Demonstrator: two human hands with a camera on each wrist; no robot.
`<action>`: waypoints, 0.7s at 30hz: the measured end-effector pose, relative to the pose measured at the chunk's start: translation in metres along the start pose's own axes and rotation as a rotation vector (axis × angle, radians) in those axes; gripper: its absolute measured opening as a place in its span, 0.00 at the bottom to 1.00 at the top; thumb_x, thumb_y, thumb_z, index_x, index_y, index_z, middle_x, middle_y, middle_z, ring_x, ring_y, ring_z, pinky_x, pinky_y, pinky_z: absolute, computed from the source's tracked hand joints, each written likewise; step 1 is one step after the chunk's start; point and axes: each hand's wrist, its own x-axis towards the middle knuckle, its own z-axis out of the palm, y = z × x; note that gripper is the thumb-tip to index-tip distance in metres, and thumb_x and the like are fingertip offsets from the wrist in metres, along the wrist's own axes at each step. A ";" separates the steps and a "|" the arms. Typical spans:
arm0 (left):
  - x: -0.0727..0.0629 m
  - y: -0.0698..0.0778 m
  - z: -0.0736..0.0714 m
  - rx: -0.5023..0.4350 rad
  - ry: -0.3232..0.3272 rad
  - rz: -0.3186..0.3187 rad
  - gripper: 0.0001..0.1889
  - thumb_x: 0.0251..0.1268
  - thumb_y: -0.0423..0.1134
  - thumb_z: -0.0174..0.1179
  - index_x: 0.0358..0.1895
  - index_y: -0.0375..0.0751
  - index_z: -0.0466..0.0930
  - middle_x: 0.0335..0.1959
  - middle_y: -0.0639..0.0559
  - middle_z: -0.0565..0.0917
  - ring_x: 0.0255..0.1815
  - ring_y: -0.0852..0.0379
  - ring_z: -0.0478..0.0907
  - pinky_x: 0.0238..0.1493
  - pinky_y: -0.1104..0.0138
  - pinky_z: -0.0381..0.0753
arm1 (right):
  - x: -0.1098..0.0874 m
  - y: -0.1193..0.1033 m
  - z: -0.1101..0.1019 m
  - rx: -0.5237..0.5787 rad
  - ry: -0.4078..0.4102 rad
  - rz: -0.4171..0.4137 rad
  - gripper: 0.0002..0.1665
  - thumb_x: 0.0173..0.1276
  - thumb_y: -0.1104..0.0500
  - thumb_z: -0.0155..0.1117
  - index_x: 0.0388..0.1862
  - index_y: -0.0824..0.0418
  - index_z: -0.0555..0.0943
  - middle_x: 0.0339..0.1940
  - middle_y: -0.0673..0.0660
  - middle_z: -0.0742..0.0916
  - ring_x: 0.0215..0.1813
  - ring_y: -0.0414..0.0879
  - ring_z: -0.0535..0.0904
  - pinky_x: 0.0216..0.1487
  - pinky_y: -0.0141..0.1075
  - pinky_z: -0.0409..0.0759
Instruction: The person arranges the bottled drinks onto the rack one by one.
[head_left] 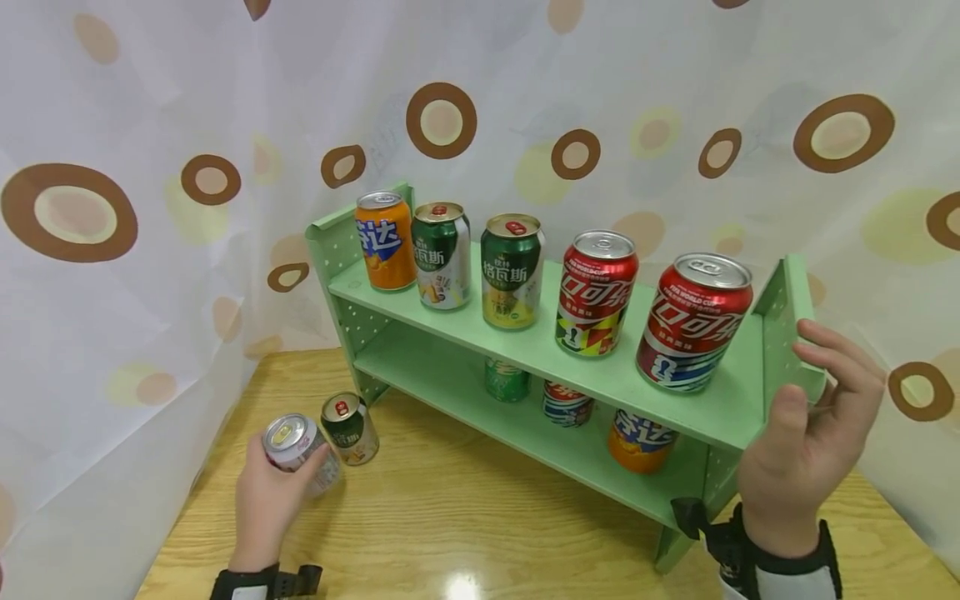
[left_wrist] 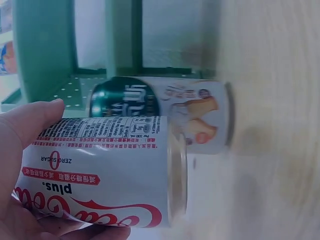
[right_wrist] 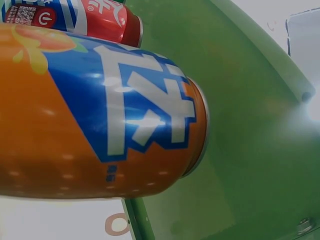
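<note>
My left hand (head_left: 272, 504) grips a white and silver Coca-Cola Plus can (head_left: 296, 446) at the left of the table. In the left wrist view this Coca-Cola can (left_wrist: 100, 175) has its base higher than the base of a green and white kvass can (left_wrist: 195, 115), which stands on the table beside it. Over at the shelf's right end, my right hand (head_left: 813, 442) has its fingers spread at the green side panel (head_left: 791, 325), seemingly touching it. No fingers show in the right wrist view, where an orange Fanta can (right_wrist: 75, 125) fills the front.
A green two-tier shelf (head_left: 450, 400) stands diagonally on the wooden table (head_left: 420, 517). Its top board carries an orange Fanta can (head_left: 386, 242), two kvass cans and two red Coca-Cola cans (head_left: 693, 321). Below are a green can (head_left: 506, 381), a Coca-Cola can and another Fanta can.
</note>
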 end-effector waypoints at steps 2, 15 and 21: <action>-0.001 0.003 -0.004 0.002 0.017 0.019 0.46 0.64 0.52 0.73 0.72 0.26 0.58 0.63 0.24 0.76 0.63 0.25 0.76 0.58 0.35 0.79 | 0.000 0.000 0.001 0.004 0.004 0.003 0.24 0.67 0.53 0.70 0.42 0.75 0.76 0.53 0.64 0.83 0.62 0.54 0.76 0.65 0.35 0.71; 0.009 0.038 -0.025 0.010 0.030 0.087 0.43 0.61 0.49 0.75 0.71 0.31 0.62 0.63 0.29 0.77 0.63 0.29 0.77 0.58 0.36 0.78 | 0.001 0.000 0.001 -0.006 0.009 0.002 0.24 0.68 0.53 0.70 0.42 0.75 0.76 0.53 0.63 0.83 0.62 0.54 0.76 0.66 0.36 0.70; 0.011 0.056 -0.026 -0.002 0.015 0.130 0.44 0.60 0.50 0.76 0.72 0.32 0.62 0.63 0.31 0.78 0.63 0.31 0.77 0.60 0.37 0.78 | 0.001 0.001 0.001 -0.008 0.002 0.009 0.24 0.68 0.53 0.69 0.42 0.75 0.76 0.53 0.63 0.83 0.62 0.54 0.76 0.64 0.35 0.72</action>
